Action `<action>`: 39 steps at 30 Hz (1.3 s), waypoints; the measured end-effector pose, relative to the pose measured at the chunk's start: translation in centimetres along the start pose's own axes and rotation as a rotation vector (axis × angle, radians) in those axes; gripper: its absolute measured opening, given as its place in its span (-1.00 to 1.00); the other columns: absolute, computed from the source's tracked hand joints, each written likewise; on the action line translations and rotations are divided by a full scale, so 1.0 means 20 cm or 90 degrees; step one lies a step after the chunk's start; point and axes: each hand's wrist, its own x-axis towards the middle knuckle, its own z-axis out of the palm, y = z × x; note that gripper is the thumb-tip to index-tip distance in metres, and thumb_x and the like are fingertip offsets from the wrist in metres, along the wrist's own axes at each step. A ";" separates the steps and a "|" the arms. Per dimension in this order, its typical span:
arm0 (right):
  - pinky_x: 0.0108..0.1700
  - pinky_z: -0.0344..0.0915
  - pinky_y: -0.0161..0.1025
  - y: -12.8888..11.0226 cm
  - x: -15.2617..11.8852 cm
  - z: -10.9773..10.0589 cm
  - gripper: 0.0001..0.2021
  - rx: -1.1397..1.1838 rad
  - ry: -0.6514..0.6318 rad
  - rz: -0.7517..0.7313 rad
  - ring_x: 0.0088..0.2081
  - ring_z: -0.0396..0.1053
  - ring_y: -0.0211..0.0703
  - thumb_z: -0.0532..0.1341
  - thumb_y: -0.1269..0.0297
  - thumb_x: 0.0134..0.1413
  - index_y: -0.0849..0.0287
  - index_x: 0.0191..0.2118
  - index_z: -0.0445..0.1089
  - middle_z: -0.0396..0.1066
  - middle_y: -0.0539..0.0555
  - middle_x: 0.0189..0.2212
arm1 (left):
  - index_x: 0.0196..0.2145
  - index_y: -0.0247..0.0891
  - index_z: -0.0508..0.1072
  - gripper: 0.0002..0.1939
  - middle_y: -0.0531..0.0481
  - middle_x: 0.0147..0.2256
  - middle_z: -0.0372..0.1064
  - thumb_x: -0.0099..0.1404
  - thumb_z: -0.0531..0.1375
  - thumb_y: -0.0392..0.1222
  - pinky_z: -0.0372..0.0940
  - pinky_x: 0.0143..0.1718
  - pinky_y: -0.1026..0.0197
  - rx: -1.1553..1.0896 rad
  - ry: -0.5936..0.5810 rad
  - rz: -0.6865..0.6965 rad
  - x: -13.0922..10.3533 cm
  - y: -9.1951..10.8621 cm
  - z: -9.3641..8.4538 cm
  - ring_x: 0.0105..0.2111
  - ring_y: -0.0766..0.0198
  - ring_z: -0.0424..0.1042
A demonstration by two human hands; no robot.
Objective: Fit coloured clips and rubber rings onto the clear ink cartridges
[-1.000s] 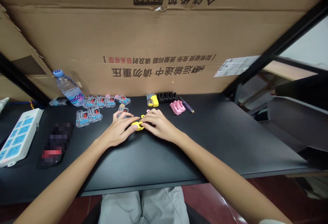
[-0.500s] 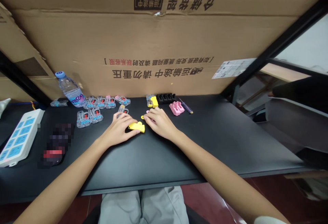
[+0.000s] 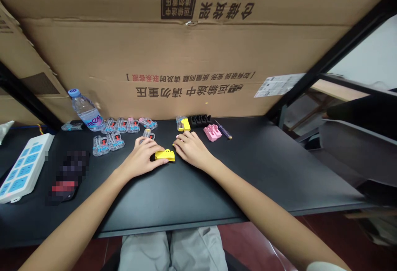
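My left hand (image 3: 141, 157) is closed round the left end of a yellow plastic piece (image 3: 166, 155) low over the black table. Just right of it, my right hand (image 3: 192, 149) rests with fingers bent down at the tabletop; a bit of yellow shows at its fingertips, too small to name. Behind my left hand lies a clear piece with a yellow top (image 3: 148, 134). Beyond my right hand are a clear and yellow piece (image 3: 183, 124), a black slotted part (image 3: 200, 120) and a pink slotted part (image 3: 212, 132).
Several clear pieces with red and blue parts (image 3: 115, 141) lie at the back left, near a water bottle (image 3: 87, 110). A white power strip (image 3: 25, 167) and a blurred dark object (image 3: 70, 176) are at the left. A dark pen-like tool (image 3: 223, 129) lies right of the pink part.
My right fingers have shifted slightly and now cover the small pink and yellow bits that showed near them. The yellow piece in my left hand has tilted a little.
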 end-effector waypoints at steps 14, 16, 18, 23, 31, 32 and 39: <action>-0.26 0.38 -0.20 -0.05 -0.03 -0.04 -0.76 0.653 -0.017 0.194 -0.34 0.48 -0.12 0.33 0.10 0.30 0.16 -0.23 0.64 0.63 0.07 -0.34 | -0.04 -0.16 0.60 -0.67 -0.03 -0.11 0.56 0.42 0.37 0.12 0.02 0.28 -0.12 -0.016 -0.002 0.039 0.00 0.00 0.01 0.04 0.04 0.43; -0.21 0.42 -0.18 -0.05 -0.03 -0.04 -0.75 0.672 -0.002 0.207 -0.28 0.53 -0.08 0.35 0.08 0.28 0.15 -0.21 0.68 0.66 0.09 -0.29 | -0.02 -0.15 0.60 -0.68 -0.03 -0.10 0.56 0.43 0.36 0.10 0.02 0.28 -0.12 -0.016 0.008 0.043 0.00 0.00 0.01 0.05 0.03 0.42; -0.17 0.45 -0.16 -0.05 -0.03 -0.04 -0.74 0.692 -0.005 0.206 -0.24 0.56 -0.05 0.37 0.06 0.26 0.14 -0.18 0.70 0.68 0.11 -0.25 | -0.02 -0.14 0.61 -0.68 -0.03 -0.10 0.56 0.42 0.38 0.10 0.02 0.28 -0.13 -0.016 0.013 0.044 0.00 0.00 0.02 0.05 0.02 0.42; -0.14 0.47 -0.14 -0.03 -0.03 -0.03 -0.72 0.742 -0.030 0.196 -0.21 0.57 -0.03 0.39 0.05 0.25 0.13 -0.13 0.72 0.70 0.11 -0.19 | -0.02 -0.13 0.63 -0.68 -0.06 -0.09 0.57 0.41 0.39 0.10 0.01 0.27 -0.13 -0.013 0.025 0.051 0.00 -0.01 0.03 0.05 0.01 0.41; -0.24 0.39 -0.19 -0.05 -0.03 -0.01 -0.75 0.638 -0.006 0.153 -0.26 0.47 -0.10 0.34 0.10 0.28 0.11 -0.14 0.73 0.60 0.12 -0.27 | 0.05 -0.14 0.63 -0.64 -0.09 -0.08 0.56 0.46 0.33 0.13 0.01 0.26 -0.14 0.000 0.026 0.075 0.00 0.00 0.04 0.05 0.01 0.41; -0.24 0.40 -0.19 -0.05 -0.03 -0.01 -0.74 0.644 -0.011 0.163 -0.27 0.48 -0.10 0.34 0.11 0.28 0.12 -0.12 0.72 0.61 0.12 -0.26 | 0.05 -0.14 0.63 -0.64 -0.09 -0.08 0.56 0.47 0.33 0.13 0.00 0.26 -0.14 0.005 0.027 0.079 0.00 0.00 0.04 0.05 0.00 0.41; -0.29 0.41 -0.24 -0.09 -0.03 0.01 -0.70 0.744 -0.036 0.229 -0.38 0.47 -0.18 0.32 0.17 0.25 0.19 0.01 0.58 0.55 0.03 -0.38 | 0.04 -0.15 0.61 -0.65 -0.11 -0.03 0.56 0.48 0.31 0.12 0.00 0.25 -0.15 0.042 0.047 0.097 -0.01 0.00 0.04 0.08 -0.02 0.40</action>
